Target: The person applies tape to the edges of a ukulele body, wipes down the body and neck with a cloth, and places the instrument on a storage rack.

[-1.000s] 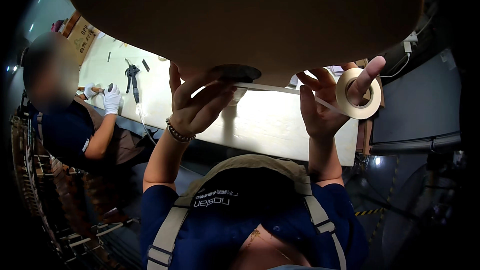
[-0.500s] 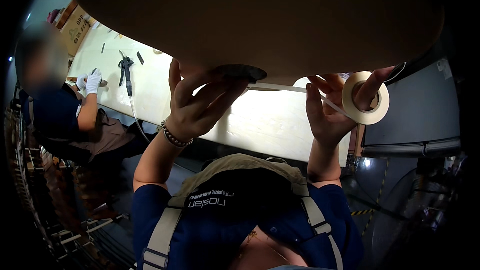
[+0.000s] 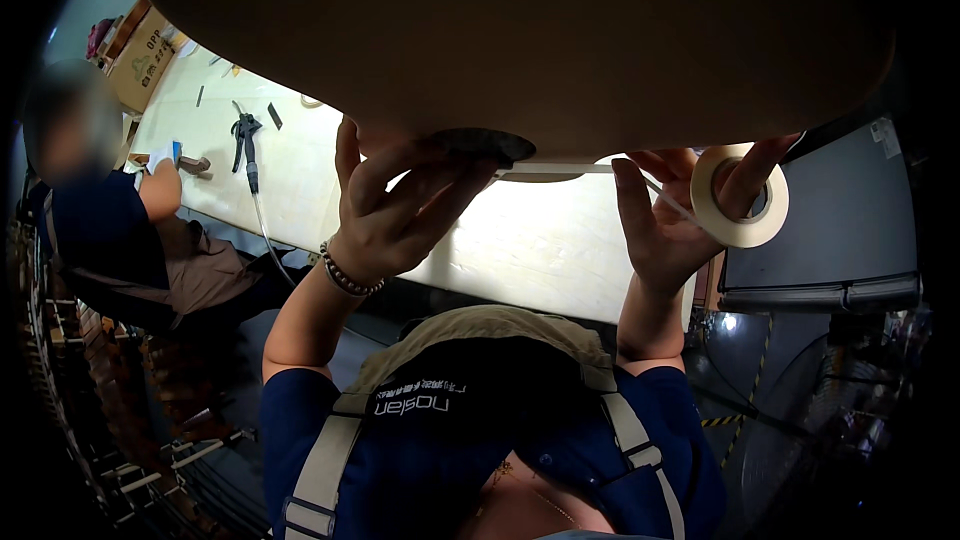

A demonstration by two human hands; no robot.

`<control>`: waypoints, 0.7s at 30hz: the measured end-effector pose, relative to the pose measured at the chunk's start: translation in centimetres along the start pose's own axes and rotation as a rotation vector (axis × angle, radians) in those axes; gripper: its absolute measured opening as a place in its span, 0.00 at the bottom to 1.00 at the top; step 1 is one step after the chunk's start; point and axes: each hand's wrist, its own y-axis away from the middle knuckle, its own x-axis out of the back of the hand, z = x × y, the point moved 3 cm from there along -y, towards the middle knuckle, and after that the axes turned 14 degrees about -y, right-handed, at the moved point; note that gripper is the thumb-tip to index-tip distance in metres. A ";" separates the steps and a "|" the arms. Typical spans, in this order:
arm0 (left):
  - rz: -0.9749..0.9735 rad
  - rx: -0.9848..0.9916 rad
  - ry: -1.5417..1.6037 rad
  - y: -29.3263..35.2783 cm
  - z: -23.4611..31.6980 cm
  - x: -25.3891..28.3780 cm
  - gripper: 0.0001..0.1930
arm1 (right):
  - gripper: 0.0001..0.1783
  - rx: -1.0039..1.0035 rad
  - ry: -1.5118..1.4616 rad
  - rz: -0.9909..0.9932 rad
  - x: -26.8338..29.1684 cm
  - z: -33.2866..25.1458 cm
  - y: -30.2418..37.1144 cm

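Observation:
A large brown panel with a rounded outline fills the upper view, its surface in shadow. Against its lower edge, by a dark oval piece, my left hand has its fingers pressed together at the end of a narrow pale tape strip. That strip runs taut to the right, along the panel's edge. My right hand carries the roll of cream masking tape, with a finger through its core and the thumb beside the strip. The panel hides some fingertips.
Beyond the panel stands a pale worktable with a black air blow gun and its hose. A co-worker sits at the left, near a cardboard box. A grey case is at the right.
My right hand and the tape roll have shifted slightly to the right, with the strip still stretched. My left hand stays put. The co-worker's gloved hands have moved, and something blue now shows there.

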 end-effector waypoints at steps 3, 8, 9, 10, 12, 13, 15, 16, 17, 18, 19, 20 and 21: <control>0.023 0.019 -0.008 0.0 0.2 -0.2 0.15 | 0.60 -0.001 0.013 -0.016 0.1 0.0 -0.2; 0.116 0.091 0.003 -0.1 1.1 -0.3 0.12 | 0.58 0.036 -0.031 -0.086 -0.4 -0.1 -0.5; 0.133 0.092 -0.010 -0.2 1.2 -0.4 0.12 | 0.58 -0.009 -0.063 -0.040 -0.4 0.2 -0.3; 0.118 0.093 -0.019 0.2 1.3 -0.7 0.12 | 0.57 -0.053 -0.097 0.003 -0.6 0.6 0.1; 0.097 0.167 -0.046 0.2 0.9 -0.4 0.13 | 0.53 -0.160 -0.411 0.153 -2.3 2.0 1.7; 0.088 0.204 -0.061 0.3 0.7 -0.3 0.14 | 0.51 -0.197 -0.569 0.244 -3.1 2.8 2.6; 0.035 0.215 -0.088 0.5 -0.1 0.3 0.13 | 0.51 -0.427 -0.716 0.310 -5.8 4.2 6.1; 0.008 0.219 -0.101 0.5 -0.6 0.6 0.12 | 0.55 -0.490 -0.822 0.307 -7.5 5.2 7.9; 0.018 0.250 -0.112 0.9 -1.1 0.9 0.11 | 0.62 -0.560 -0.921 0.308 -9.7 5.6 8.8; 0.026 0.278 -0.122 1.4 -1.7 1.1 0.11 | 0.65 -0.562 -0.925 0.226 -12.2 6.4 9.7; 0.028 0.309 -0.132 2.0 -2.2 1.4 0.10 | 0.55 -0.493 -0.526 0.033 -14.0 7.3 10.6; 0.041 0.319 -0.154 2.0 -2.6 2.0 0.09 | 0.47 -0.383 -0.125 -0.113 -15.8 8.1 11.4; 0.041 0.362 -0.130 2.7 -3.1 2.1 0.09 | 0.39 -0.718 -0.611 -0.120 -18.0 9.4 11.6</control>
